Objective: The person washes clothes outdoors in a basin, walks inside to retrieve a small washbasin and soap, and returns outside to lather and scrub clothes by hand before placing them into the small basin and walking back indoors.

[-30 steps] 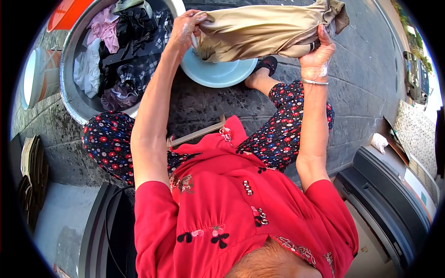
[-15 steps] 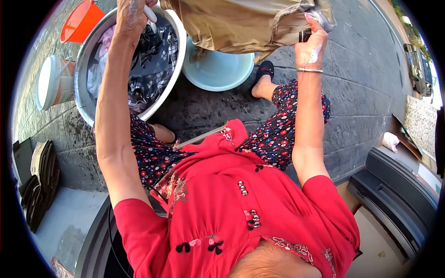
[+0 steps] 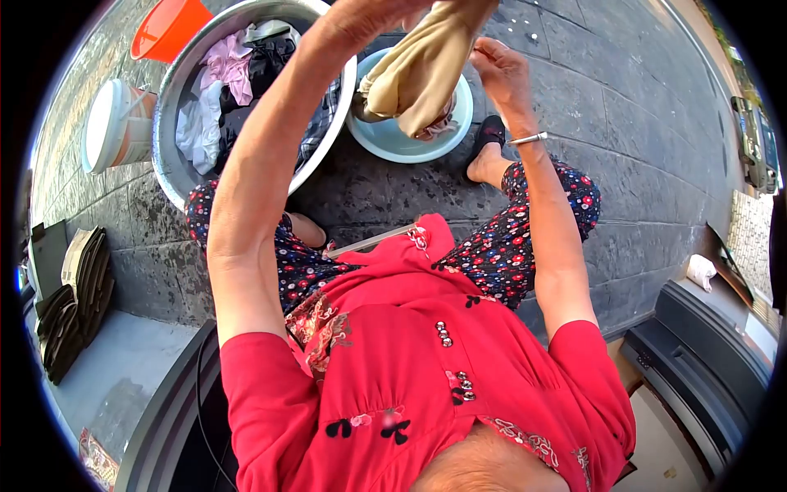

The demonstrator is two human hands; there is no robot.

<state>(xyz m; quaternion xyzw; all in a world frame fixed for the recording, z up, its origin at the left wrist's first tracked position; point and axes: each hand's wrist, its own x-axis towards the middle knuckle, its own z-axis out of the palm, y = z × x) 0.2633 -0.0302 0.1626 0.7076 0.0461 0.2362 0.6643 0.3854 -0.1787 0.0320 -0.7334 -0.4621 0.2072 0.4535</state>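
Note:
A khaki garment hangs bunched and twisted over the pale blue basin, its lower end inside the rim. My left hand is at the top edge of the view, closed on the gathered upper part of the garment; its fingertips are partly cut off. Just right of the cloth is my right hand, fingers curled in and thumb close to them. Whether a bit of cloth sits in that pinch is hidden. Beside the basin stands a large metal tub with pink, white, black and plaid clothes.
An orange bucket and a white bucket stand left of the tub. My feet in dark shoes rest on wet stone paving. Folded cardboard lies at the left, a dark ledge at the right.
The khaki garment went from spread wide between both hands to bunched and hanging over the basin. My right hand moved left and lower, my left hand right and up.

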